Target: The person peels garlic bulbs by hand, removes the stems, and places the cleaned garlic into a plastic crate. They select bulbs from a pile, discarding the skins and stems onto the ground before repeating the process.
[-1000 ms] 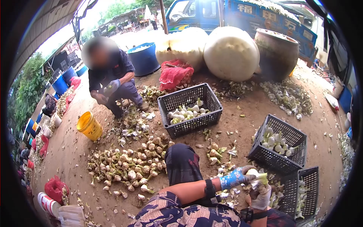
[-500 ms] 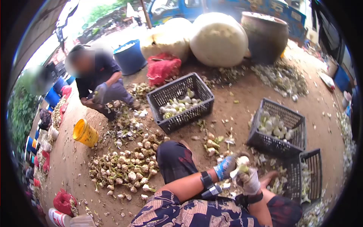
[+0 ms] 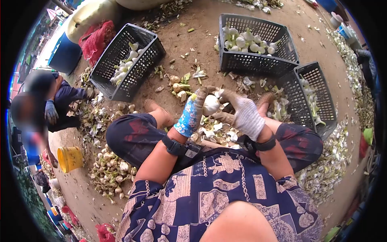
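Note:
My left hand (image 3: 193, 109), in a blue patterned glove with soiled fingertips, holds a white peeled garlic bulb (image 3: 211, 105) in front of my lap. On the bulb's other side is my right hand (image 3: 244, 113), in a white glove with brown fingers; its thumb and fingers are spread around a gap beside the bulb. Below both hands lie loose garlic skins (image 3: 217, 131) between my legs. Just beyond them, a few unpeeled bulbs (image 3: 179, 86) rest on the ground.
Black crates with white bulbs stand at front left (image 3: 127, 60) and front right (image 3: 258, 44); another crate (image 3: 316, 97) holds trimmings. A garlic pile (image 3: 111, 171) and a yellow bucket (image 3: 69, 159) are at left. Two people are at far left, one crouching (image 3: 66, 97).
The view has tilted down and turned. My hands have moved apart somewhat, and my right hand's fingers have spread. The bulb now shows round and white. A second person appears at the left.

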